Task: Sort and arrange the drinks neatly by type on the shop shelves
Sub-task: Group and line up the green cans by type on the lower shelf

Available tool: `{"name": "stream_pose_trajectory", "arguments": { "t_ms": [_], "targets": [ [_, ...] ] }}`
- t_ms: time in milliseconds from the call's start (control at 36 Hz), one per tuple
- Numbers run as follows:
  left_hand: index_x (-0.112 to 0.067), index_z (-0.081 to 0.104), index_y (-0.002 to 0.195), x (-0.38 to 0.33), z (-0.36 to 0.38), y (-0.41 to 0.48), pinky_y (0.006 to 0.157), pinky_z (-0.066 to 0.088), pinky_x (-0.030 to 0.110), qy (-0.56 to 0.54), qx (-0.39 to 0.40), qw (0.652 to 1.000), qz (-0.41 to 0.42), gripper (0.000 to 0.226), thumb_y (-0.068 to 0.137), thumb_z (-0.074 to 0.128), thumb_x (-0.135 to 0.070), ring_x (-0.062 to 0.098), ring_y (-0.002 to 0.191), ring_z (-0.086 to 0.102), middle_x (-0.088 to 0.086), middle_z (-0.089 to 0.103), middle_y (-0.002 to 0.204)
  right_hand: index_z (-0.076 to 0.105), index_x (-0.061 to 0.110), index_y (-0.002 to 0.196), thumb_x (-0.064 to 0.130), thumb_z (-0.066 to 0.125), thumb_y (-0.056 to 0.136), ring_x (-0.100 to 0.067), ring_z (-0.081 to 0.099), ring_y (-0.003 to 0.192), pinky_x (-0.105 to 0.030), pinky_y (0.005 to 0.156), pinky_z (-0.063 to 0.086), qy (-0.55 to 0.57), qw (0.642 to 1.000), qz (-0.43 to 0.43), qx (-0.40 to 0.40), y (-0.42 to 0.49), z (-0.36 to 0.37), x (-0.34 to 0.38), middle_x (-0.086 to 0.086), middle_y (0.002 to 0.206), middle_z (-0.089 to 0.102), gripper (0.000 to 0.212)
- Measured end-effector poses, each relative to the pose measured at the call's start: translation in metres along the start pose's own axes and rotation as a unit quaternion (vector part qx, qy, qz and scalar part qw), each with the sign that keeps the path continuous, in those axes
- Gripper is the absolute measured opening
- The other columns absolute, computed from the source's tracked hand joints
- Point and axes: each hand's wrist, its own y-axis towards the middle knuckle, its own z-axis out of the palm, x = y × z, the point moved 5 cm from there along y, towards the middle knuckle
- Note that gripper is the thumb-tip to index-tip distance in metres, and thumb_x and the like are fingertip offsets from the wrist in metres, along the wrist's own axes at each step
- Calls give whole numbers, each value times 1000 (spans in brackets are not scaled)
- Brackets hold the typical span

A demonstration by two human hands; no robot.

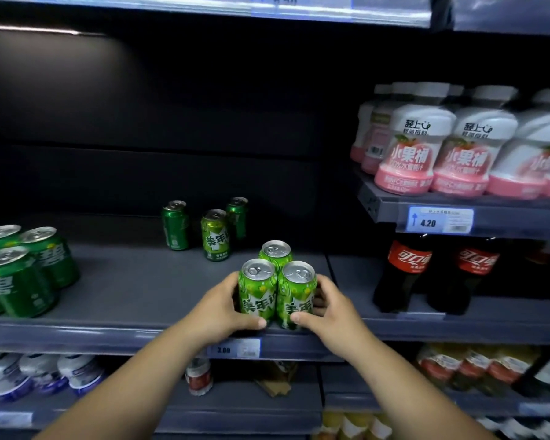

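Press left can (256, 290) and right can (297, 293) together evenly, keeping labels forward and bases flat on the shelf (124, 281); slide rather than lift, to avoid tipping the rear can (275, 250) just behind. Afterwards, probably fetch the matching stray can (216, 235) far back among dark cans (175, 225). Left hand (226, 308) wrapped round the left can, thumb low across its label; right hand (327, 308) wrapped round the right can likewise. Both forearms reaching in from near. Trio at the shelf's near edge, towards the right end.

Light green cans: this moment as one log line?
left hand grips left front can | right hand grips right front can | third can behind
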Motion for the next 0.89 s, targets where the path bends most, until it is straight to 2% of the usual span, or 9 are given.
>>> {"name": "stream_pose_trajectory", "arguments": {
  "t_ms": [222, 333, 417, 472, 528, 583, 639, 778, 889],
  "targets": [
    [-34, 52, 130, 3, -2, 3, 104, 49, 44, -38, 48, 998, -13, 75, 66, 87, -18, 9, 113, 65, -9, 70, 119, 49, 56, 117, 51, 83, 60, 1, 66, 105, -39, 95, 56, -40, 999, -9, 22, 5, -3, 5, 22, 114, 69, 66],
    [-40, 48, 133, -2, -1, 1, 103, 50, 33, -53, 67, 996, -10, 77, 75, 84, -6, 3, 115, 63, -15, 68, 122, 50, 50, 119, 54, 85, 58, 3, 64, 108, -38, 97, 55, -49, 998, -11, 44, 11, -8, 11, 22, 119, 67, 70],
    [-41, 38, 141, -4, -9, 2, 92, 53, 24, -69, 81, 994, 1, 91, 75, 80, 6, 6, 117, 63, -8, 66, 127, 55, 48, 118, 69, 86, 53, -1, 63, 114, -42, 102, 52, -56, 997, -17, 56, 20, -16, 16, 18, 121, 68, 74],
    [-35, 32, 148, -4, -20, 5, 92, 56, 34, -90, 71, 993, -12, 102, 69, 83, 5, 14, 118, 64, -2, 57, 139, 58, 49, 118, 84, 79, 47, -5, 61, 119, -43, 106, 49, -55, 997, -36, 36, 27, -25, 24, 14, 125, 67, 82],
    [-33, 36, 147, -5, -34, 11, 95, 55, 44, -84, 55, 995, -15, 102, 61, 84, -6, 17, 123, 61, -6, 50, 145, 58, 50, 114, 91, 73, 44, -4, 58, 123, -40, 108, 47, -58, 997, -53, 14, 35, -35, 38, 13, 129, 64, 82],
    [-34, 44, 142, -9, -50, 19, 94, 56, 48, -54, 48, 997, -7, 96, 56, 85, -21, 15, 125, 57, -11, 49, 143, 57, 52, 112, 85, 73, 50, 0, 55, 124, -36, 107, 47, -67, 995, -69, 11, 42, -40, 57, 15, 131, 61, 72],
    [-40, 51, 132, -15, -65, 28, 94, 56, 42, -11, 29, 1000, 2, 86, 53, 84, -31, 10, 122, 57, -11, 53, 138, 57, 51, 112, 77, 72, 54, 2, 55, 122, -34, 105, 49, -84, 993, -83, 19, 51, -40, 75, 17, 131, 60, 65],
    [-31, 53, 125, -22, -99, 55, 86, 52, 25, 67, -70, 995, 14, 67, 71, 86, -7, 12, 109, 60, -12, 59, 119, 61, 41, 123, 45, 82, 76, -4, 57, 119, -35, 102, 50, -149, 982, -91, 74, 81, -28, 99, 14, 131, 61, 52],
    [-47, 54, 115, -17, -119, 76, 89, 57, 42, 102, -100, 989, 23, 66, 65, 84, -15, 15, 101, 68, -9, 66, 115, 63, 42, 126, 43, 83, 72, -4, 61, 115, -35, 100, 53, -211, 967, -65, 127, 108, -15, 98, 13, 134, 61, 57]
  ]
}}
